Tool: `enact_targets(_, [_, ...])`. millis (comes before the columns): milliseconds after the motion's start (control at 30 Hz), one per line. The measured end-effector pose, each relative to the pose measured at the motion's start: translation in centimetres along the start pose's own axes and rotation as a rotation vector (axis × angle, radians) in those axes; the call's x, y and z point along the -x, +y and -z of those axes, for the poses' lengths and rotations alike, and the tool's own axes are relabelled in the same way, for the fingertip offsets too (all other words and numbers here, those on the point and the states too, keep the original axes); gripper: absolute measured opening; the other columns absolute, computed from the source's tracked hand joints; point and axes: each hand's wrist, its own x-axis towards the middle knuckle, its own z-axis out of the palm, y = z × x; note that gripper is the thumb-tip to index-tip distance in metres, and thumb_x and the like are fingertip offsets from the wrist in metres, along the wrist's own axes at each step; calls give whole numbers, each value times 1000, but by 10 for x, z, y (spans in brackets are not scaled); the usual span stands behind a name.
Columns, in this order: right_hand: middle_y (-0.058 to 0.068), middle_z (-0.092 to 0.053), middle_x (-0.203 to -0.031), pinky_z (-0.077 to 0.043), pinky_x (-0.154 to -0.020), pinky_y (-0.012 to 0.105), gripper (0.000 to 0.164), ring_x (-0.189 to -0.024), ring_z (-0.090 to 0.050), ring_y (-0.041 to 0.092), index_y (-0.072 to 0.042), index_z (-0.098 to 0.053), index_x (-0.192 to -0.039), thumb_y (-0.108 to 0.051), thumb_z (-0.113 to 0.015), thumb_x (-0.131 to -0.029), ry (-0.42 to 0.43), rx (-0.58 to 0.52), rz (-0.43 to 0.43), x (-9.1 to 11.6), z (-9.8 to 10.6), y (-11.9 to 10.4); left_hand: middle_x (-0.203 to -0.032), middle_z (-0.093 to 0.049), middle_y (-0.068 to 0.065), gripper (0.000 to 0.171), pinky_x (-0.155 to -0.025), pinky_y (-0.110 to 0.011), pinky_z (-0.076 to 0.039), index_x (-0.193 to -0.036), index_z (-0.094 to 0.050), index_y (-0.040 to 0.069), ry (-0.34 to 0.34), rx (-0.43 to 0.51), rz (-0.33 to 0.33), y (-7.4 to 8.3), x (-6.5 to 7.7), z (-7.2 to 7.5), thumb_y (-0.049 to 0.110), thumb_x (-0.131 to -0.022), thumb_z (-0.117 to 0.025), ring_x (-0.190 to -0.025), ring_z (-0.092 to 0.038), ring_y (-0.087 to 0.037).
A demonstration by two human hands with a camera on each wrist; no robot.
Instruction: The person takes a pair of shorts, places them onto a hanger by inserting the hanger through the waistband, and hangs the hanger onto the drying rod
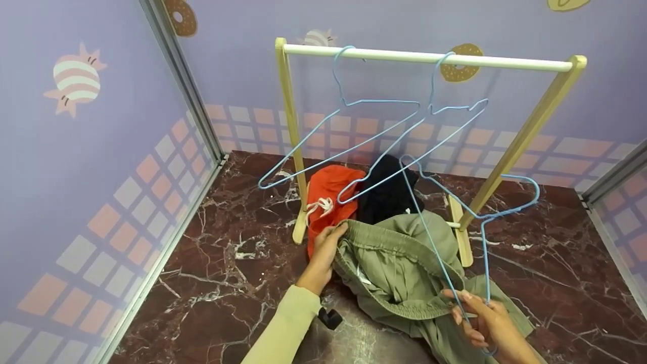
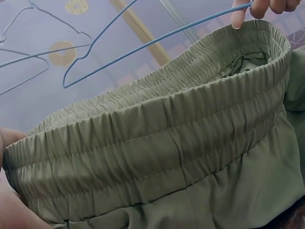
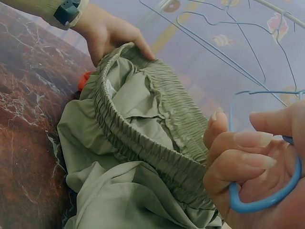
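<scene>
"Green garment (image 1: pixel 404 273): where was it located relative to the fingers?"

"Between the two hands, with its gathered waistband (image 2: pixel 157 121) uppermost. The left hand (image 1: pixel 326 250) clamped one end of the band between thumb and fingers; loose cloth hung and folded below them."

"State of the other fingers?"

"The right hand (image 1: pixel 495 323) had its fingers curled round a blue hanger (image 1: pixel 486 217), near the opposite end of the band. Whether those fingertips also touched the cloth could not be told."

"Handling characteristics?"

"By judgement: soft, light, not fragile, with low risk of slipping. The band appeared elastic, hence likely to stretch and spring back; the fabric beneath looked limp and likely to sag."

"Recommended hold?"

"At the band's rim, thumb on one face and fingers on the other. A grip on the loose cloth would probably have let the waist collapse. The hanger wire looked thin and stiff, so curled fingers suited it."

"Beyond the fingertips?"

"Just past the left fingers lay a red garment (image 1: pixel 336 184) with a white cord (image 1: pixel 323 205); past the green cloth, a black garment (image 1: pixel 379 202). Farthest, above the fingers, ran the rail of a rack (image 1: pixel 394 54), bearing two more hangers (image 1: pixel 384 101)."
</scene>
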Motion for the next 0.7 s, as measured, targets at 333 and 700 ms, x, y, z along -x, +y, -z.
enact_targets(333, [-2, -56, -79, -17, -43, 34, 53, -41, -30, 6, -1, -40, -135, -39, -28, -100, -64, 10, -57, 5, 6, 2, -94, -57, 2, 21, -89, -29, -36, -81, -62, 13, 48, 63, -22, -2, -5, 5, 34, -83, -63, -96, -50, -16])
enact_targets(700, [-4, -57, -76, -14, -39, 37, 51, -40, -27, 6, 4, -46, -130, -35, -29, -100, -108, 136, -62, 4, 11, 5, -97, -57, -1, 27, -98, -34, -33, -94, -62, 6, 68, 62, -35, -4, -8, 8, 32, -89, -56, -103, -48, -19])
